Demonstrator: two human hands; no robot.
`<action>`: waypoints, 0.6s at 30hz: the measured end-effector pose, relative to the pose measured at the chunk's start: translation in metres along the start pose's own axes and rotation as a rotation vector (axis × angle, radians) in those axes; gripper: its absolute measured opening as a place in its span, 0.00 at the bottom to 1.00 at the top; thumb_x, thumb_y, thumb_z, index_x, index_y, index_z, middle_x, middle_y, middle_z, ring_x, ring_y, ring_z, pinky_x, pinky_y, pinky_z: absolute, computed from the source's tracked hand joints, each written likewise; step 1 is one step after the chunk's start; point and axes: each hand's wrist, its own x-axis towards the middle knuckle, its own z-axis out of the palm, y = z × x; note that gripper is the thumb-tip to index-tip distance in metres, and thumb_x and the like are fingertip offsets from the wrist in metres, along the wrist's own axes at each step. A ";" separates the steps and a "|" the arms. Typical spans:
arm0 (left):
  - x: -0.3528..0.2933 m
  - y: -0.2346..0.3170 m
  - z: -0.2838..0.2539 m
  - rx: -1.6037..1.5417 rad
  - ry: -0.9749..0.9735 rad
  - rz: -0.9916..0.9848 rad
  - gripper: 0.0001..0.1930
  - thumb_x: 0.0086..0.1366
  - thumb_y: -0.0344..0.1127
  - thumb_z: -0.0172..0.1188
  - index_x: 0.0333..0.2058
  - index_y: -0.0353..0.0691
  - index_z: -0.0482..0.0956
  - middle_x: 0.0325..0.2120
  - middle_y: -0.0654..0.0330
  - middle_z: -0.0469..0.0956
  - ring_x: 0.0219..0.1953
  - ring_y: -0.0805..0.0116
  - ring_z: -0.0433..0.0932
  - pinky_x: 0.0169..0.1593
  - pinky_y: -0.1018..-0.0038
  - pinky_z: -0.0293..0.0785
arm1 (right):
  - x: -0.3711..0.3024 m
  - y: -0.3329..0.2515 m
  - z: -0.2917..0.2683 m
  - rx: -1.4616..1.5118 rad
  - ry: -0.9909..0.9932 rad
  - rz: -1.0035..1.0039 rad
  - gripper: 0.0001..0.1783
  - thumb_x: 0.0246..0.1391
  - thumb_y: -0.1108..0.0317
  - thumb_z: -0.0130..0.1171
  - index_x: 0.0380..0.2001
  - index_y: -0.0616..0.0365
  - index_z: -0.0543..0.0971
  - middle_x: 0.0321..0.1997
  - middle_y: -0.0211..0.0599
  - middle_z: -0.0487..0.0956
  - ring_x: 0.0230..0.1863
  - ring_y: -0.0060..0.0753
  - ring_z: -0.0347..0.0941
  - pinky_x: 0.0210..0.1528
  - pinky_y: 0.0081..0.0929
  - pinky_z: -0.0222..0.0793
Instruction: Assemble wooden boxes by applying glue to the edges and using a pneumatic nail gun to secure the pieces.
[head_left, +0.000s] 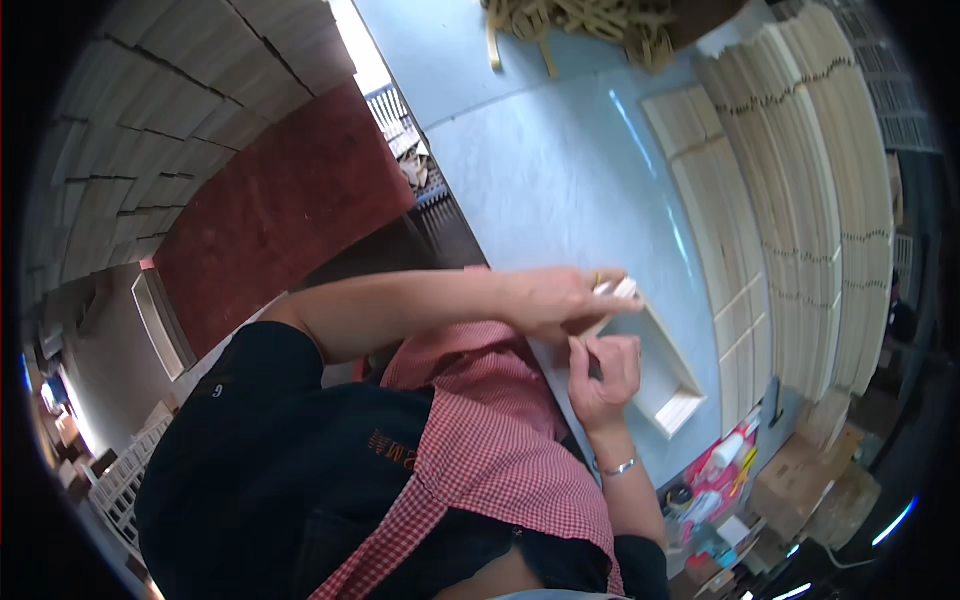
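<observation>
A shallow rectangular wooden frame with pale, thin sides lies on the light blue tabletop. My left hand reaches across from the left and grips its far end, the fingers laid over the corner and the thumb mostly hidden. A yellow ring shows on one finger. Close to the frame's left side is my right hand, its fingers curled and its thumb near the index finger. Whatever it may pinch is too small or hidden to make out. A bracelet circles the right wrist.
Flat wooden boards lie along the table's right side, beside tall stacks of slats. Yellowish strips are heaped at the far end. Cardboard boxes stand lower right. More stacked wood and a dark red board are at left.
</observation>
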 end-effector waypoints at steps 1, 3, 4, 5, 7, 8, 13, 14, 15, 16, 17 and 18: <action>-0.003 0.000 -0.001 0.006 0.024 0.006 0.50 0.42 0.25 0.76 0.67 0.43 0.65 0.55 0.38 0.74 0.42 0.49 0.81 0.44 0.61 0.79 | 0.014 0.002 0.001 0.032 -0.007 -0.003 0.10 0.51 0.77 0.69 0.37 0.59 0.81 0.33 0.34 0.74 0.30 0.36 0.66 0.34 0.32 0.68; -0.003 -0.027 0.017 0.044 0.089 0.156 0.45 0.44 0.26 0.74 0.64 0.41 0.67 0.53 0.39 0.74 0.39 0.48 0.80 0.43 0.61 0.78 | 0.047 0.002 -0.002 0.095 -0.031 -0.005 0.10 0.52 0.76 0.67 0.38 0.59 0.81 0.34 0.35 0.75 0.31 0.37 0.67 0.35 0.33 0.68; -0.003 -0.036 0.022 0.052 0.118 0.315 0.40 0.47 0.27 0.73 0.61 0.38 0.69 0.51 0.39 0.74 0.37 0.48 0.79 0.42 0.61 0.78 | 0.060 0.000 -0.005 0.122 -0.046 0.007 0.10 0.52 0.76 0.67 0.39 0.59 0.81 0.34 0.36 0.75 0.31 0.37 0.67 0.35 0.33 0.69; -0.004 -0.032 0.018 0.064 0.124 0.311 0.40 0.47 0.27 0.73 0.61 0.38 0.69 0.51 0.39 0.74 0.37 0.48 0.79 0.42 0.61 0.78 | 0.087 0.000 -0.002 0.157 -0.080 0.025 0.10 0.54 0.75 0.64 0.40 0.61 0.80 0.37 0.38 0.77 0.33 0.38 0.68 0.37 0.33 0.69; -0.004 -0.014 0.002 0.049 0.049 0.180 0.37 0.47 0.30 0.72 0.59 0.38 0.69 0.53 0.38 0.71 0.40 0.43 0.78 0.45 0.58 0.77 | 0.145 0.009 0.029 0.197 -0.032 -0.080 0.11 0.53 0.74 0.65 0.41 0.61 0.80 0.36 0.39 0.77 0.34 0.39 0.70 0.38 0.33 0.69; -0.004 -0.005 -0.004 0.041 0.011 0.116 0.36 0.48 0.31 0.72 0.58 0.37 0.69 0.55 0.37 0.69 0.42 0.41 0.78 0.46 0.56 0.76 | 0.173 0.015 0.050 0.208 -0.005 -0.142 0.12 0.52 0.74 0.66 0.41 0.61 0.80 0.36 0.39 0.77 0.34 0.39 0.70 0.38 0.33 0.69; -0.001 -0.003 0.003 0.052 -0.005 0.056 0.31 0.50 0.31 0.72 0.54 0.37 0.71 0.48 0.42 0.73 0.42 0.43 0.77 0.48 0.56 0.75 | 0.273 0.027 0.162 0.013 -0.181 0.007 0.15 0.54 0.59 0.67 0.36 0.60 0.79 0.36 0.42 0.79 0.33 0.42 0.75 0.39 0.37 0.74; -0.001 -0.006 0.004 0.048 -0.001 0.054 0.30 0.51 0.30 0.72 0.54 0.37 0.72 0.45 0.43 0.75 0.41 0.44 0.76 0.48 0.57 0.74 | 0.280 0.027 0.175 -0.068 -0.234 0.057 0.14 0.54 0.59 0.67 0.34 0.59 0.79 0.35 0.42 0.79 0.32 0.41 0.75 0.38 0.37 0.74; -0.003 -0.006 0.002 0.054 0.009 0.045 0.30 0.51 0.30 0.72 0.54 0.37 0.72 0.45 0.43 0.75 0.41 0.44 0.76 0.48 0.57 0.74 | 0.282 0.024 0.177 -0.059 -0.238 0.046 0.14 0.54 0.59 0.67 0.34 0.59 0.79 0.35 0.42 0.79 0.32 0.41 0.75 0.38 0.37 0.74; -0.002 -0.005 0.001 0.057 -0.011 0.024 0.33 0.51 0.31 0.72 0.56 0.37 0.70 0.47 0.42 0.73 0.42 0.43 0.76 0.49 0.56 0.74 | 0.282 0.025 0.177 -0.026 -0.294 0.085 0.14 0.53 0.59 0.66 0.32 0.59 0.79 0.34 0.42 0.79 0.32 0.41 0.75 0.38 0.36 0.74; -0.002 -0.005 0.002 0.057 -0.035 0.006 0.35 0.50 0.32 0.72 0.58 0.36 0.68 0.50 0.40 0.71 0.43 0.41 0.76 0.50 0.55 0.74 | 0.282 0.028 0.175 0.004 -0.348 0.129 0.13 0.53 0.60 0.66 0.31 0.59 0.79 0.33 0.41 0.79 0.32 0.40 0.74 0.38 0.36 0.74; -0.001 -0.005 0.003 0.053 -0.064 -0.007 0.37 0.50 0.32 0.71 0.60 0.36 0.66 0.53 0.38 0.70 0.44 0.39 0.77 0.50 0.54 0.74 | 0.281 0.033 0.170 0.031 -0.401 0.180 0.12 0.52 0.61 0.66 0.30 0.58 0.79 0.32 0.41 0.79 0.31 0.40 0.74 0.37 0.36 0.74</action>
